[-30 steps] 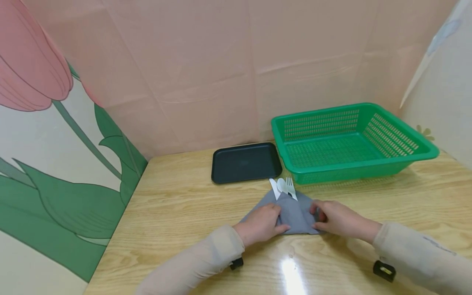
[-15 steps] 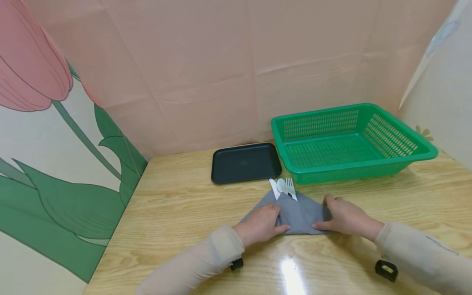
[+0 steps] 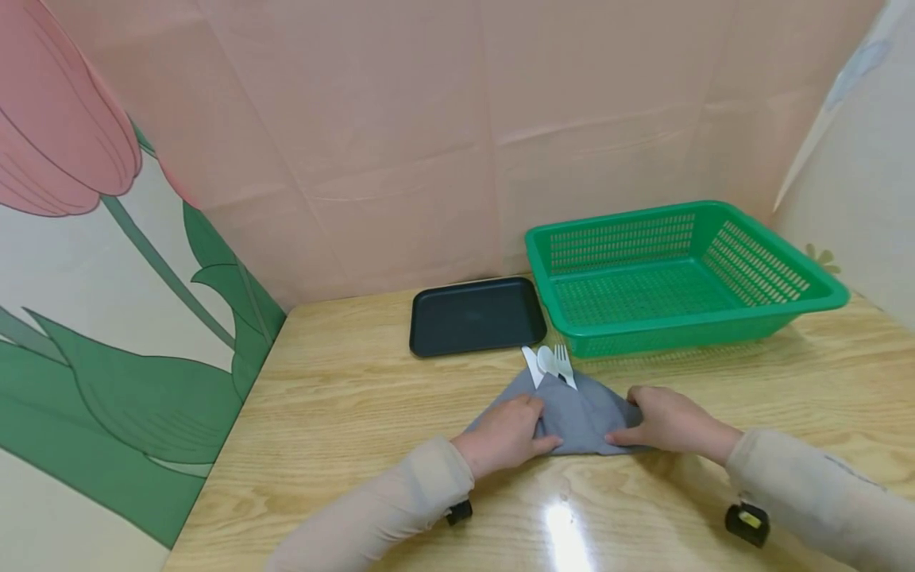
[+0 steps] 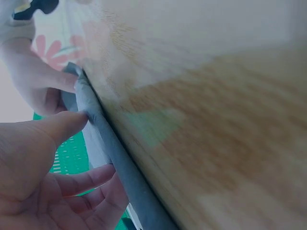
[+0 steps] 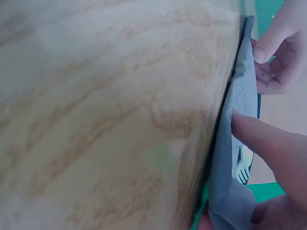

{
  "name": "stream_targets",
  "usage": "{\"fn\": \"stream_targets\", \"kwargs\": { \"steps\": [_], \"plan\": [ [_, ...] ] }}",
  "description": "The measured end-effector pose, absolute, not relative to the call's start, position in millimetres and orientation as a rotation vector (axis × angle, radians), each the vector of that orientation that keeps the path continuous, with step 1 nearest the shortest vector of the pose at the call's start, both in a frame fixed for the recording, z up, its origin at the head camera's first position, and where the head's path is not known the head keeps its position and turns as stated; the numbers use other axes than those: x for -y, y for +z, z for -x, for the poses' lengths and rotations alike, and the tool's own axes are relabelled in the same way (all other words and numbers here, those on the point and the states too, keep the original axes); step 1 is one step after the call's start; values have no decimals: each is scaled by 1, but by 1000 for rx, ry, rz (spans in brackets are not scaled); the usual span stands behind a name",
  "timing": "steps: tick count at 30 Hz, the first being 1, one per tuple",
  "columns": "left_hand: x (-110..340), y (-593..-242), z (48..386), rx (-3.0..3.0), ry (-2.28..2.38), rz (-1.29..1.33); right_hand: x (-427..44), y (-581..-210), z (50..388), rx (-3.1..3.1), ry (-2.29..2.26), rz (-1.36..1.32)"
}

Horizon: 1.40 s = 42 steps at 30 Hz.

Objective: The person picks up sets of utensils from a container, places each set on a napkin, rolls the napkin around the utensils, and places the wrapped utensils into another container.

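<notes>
A grey cloth napkin (image 3: 568,417) lies folded on the table, its top flap over the handles of white cutlery. A knife (image 3: 532,365), a spoon (image 3: 546,360) and a fork (image 3: 563,364) stick out at its far point. My left hand (image 3: 506,433) rests on the napkin's left part; in the left wrist view its thumb (image 4: 72,125) and fingertips touch the cloth. At the right corner, my right hand (image 3: 672,423) pinches the napkin, thumb in front and fingers at the back. A finger shows beneath the cloth in the right wrist view.
Behind the napkin lies a black tray (image 3: 477,316). A green plastic basket (image 3: 672,330) stands to its right, close to the cutlery tips. A pink-covered wall (image 3: 400,143) closes off the back of the wooden table (image 3: 343,413).
My right hand has moved right, from over the napkin's right part to its corner, and now takes hold there. The left hand and the cutlery have stayed put.
</notes>
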<state>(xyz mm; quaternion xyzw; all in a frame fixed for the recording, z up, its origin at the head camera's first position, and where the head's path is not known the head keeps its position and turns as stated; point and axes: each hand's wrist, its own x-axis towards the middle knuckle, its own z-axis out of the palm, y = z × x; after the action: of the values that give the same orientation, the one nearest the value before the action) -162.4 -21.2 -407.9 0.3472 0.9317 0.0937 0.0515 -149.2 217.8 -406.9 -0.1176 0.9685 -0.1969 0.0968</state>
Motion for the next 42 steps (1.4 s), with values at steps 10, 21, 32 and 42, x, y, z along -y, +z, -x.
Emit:
{"fn": "stream_targets", "kwargs": {
  "steps": [10, 21, 32, 42],
  "plan": [
    [21, -406, 162, -2834, 298, -1051, -220, -404, 154, -2840, -699, 412],
    [21, -405, 161, -2829, 293, -1041, -221, -402, 154, -2592, -1066, 392],
    [21, -405, 162, -2826, 283, -1015, -217, -396, 154, -2412, -1245, 339],
    [20, -404, 162, -2825, 276, -1020, -211, -400, 154, -2167, -1510, 282]
  ]
}}
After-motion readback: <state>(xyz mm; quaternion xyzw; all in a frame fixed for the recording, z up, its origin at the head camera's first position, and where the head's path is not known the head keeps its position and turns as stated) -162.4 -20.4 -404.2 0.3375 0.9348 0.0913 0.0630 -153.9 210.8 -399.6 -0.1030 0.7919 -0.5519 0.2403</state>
